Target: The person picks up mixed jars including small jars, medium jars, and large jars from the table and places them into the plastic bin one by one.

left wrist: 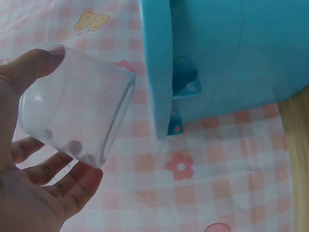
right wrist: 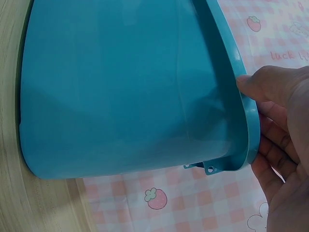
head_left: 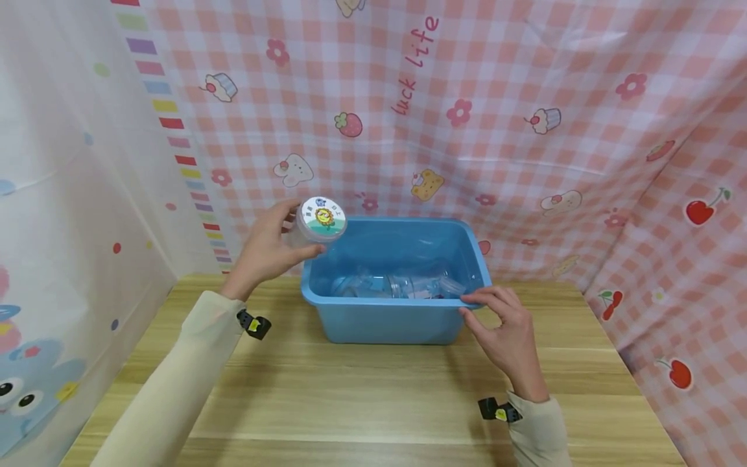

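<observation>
In my left hand I grip a clear plastic jar by its sides, thumb on one side and fingers on the other. Its round lid carries a printed sunflower picture and faces up toward the head camera. The jar is raised at the left end of a blue plastic bin, overlapping its rim in the head view. At the bin's front right corner my right hand pinches the rim, thumb outside and fingers over the edge. Several clear jars lie inside the bin.
The bin stands on a wood-grain table near its back edge. A pink checked cloth hangs behind and to the right, and a white patterned cloth hangs at the left.
</observation>
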`<state>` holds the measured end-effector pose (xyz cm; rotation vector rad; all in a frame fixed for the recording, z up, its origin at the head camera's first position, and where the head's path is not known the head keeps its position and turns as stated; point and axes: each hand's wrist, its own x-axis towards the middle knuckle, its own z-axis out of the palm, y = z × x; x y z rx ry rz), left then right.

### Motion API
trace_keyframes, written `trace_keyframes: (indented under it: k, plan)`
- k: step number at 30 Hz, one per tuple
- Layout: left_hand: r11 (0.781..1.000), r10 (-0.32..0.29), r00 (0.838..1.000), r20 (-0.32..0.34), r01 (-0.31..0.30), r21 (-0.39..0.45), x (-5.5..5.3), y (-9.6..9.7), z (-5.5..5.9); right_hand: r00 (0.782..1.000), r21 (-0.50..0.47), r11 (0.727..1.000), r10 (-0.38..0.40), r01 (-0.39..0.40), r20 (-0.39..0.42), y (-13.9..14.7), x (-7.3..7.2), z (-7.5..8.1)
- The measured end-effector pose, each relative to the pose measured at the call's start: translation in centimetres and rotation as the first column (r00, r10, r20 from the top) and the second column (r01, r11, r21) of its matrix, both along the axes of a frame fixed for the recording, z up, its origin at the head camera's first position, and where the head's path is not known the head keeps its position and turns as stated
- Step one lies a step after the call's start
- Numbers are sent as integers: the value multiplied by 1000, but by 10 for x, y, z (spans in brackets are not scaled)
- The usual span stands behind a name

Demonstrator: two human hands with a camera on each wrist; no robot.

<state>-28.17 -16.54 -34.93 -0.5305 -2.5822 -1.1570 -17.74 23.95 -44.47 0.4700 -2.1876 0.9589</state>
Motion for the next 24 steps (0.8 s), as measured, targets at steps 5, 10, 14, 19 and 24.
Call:
trace_keyframes:
  k: [5,10,14,19,24]
  plan:
    - [992,-4,1000,-10,3,-127,-2,7,6,1000,0,1000,1,-1,-3,0,0,1]
    - [976,3,1000,11,0,-216,-1,13,7,1000,1,1000,0,0,-5,0,0,1]
    - [977,-5,999,34,12,-212,0,13,4,1000,-1,1000,5,-5,-6,0,0,0]
    - [983,14,999,29,-8,-185,3,8,-1,1000,-3,1000,10,-10,-10,-1,0,1]
    - [993,29,1000,5,-28,-112,7,1,-8,1000,-8,1000,10,-10,-9,0,0,1]
